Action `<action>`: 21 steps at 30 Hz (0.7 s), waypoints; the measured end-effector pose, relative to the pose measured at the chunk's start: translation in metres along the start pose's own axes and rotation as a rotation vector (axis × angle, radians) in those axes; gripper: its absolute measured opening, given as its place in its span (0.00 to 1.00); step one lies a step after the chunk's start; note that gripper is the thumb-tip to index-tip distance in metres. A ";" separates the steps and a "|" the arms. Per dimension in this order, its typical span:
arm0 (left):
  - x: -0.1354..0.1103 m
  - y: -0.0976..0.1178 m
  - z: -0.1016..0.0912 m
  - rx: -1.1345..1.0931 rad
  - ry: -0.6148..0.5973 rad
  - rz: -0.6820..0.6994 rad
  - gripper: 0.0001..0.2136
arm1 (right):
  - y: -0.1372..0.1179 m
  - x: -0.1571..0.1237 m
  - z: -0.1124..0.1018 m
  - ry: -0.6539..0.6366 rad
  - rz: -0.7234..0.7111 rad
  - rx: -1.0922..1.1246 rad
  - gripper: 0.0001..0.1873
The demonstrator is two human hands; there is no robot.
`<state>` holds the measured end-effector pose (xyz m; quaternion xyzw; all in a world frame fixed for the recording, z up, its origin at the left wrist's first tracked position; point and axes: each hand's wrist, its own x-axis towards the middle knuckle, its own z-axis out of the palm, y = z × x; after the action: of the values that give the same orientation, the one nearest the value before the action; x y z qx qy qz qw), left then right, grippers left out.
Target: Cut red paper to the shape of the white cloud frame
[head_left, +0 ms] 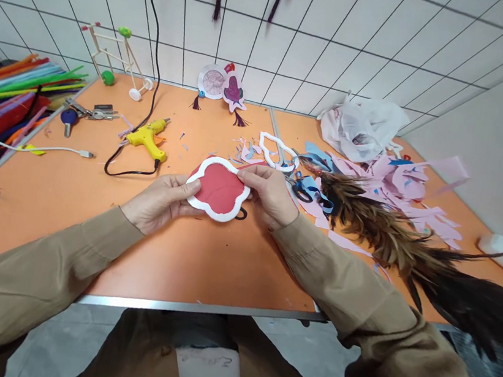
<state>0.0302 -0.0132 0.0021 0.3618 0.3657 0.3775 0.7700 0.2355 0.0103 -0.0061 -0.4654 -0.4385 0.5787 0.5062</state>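
Note:
A red cloud-shaped paper piece with a white rim (218, 189) is held just above the orange table (178, 253), between both hands. My left hand (159, 201) pinches its left edge, thumb on top. My right hand (269, 196) grips its right edge with curled fingers. A second, empty white rim (277, 152) lies on the table behind it. Blue-handled scissors (303, 189) rest just right of my right hand.
A yellow glue gun (149, 138) with a black cord lies at the left centre, keys (90, 111) and a heap of pipe cleaners (8, 95) farther left. Pink and blue paper scraps (400, 183), a white plastic bag (361, 129) and dark feathers (394, 232) fill the right side.

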 end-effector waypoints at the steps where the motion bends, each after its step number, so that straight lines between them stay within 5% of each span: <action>1: 0.000 0.000 0.000 -0.014 0.001 0.015 0.12 | -0.002 -0.003 0.001 0.012 -0.038 -0.025 0.11; 10: 0.001 -0.001 0.006 -0.066 0.046 0.150 0.11 | -0.010 -0.021 0.015 0.036 -0.198 -0.222 0.10; 21: -0.002 0.001 0.005 0.026 0.087 0.198 0.09 | -0.005 -0.030 0.018 -0.047 -0.173 -0.241 0.10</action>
<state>0.0334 -0.0164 0.0060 0.3895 0.3661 0.4620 0.7077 0.2202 -0.0195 0.0052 -0.4695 -0.5551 0.4867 0.4843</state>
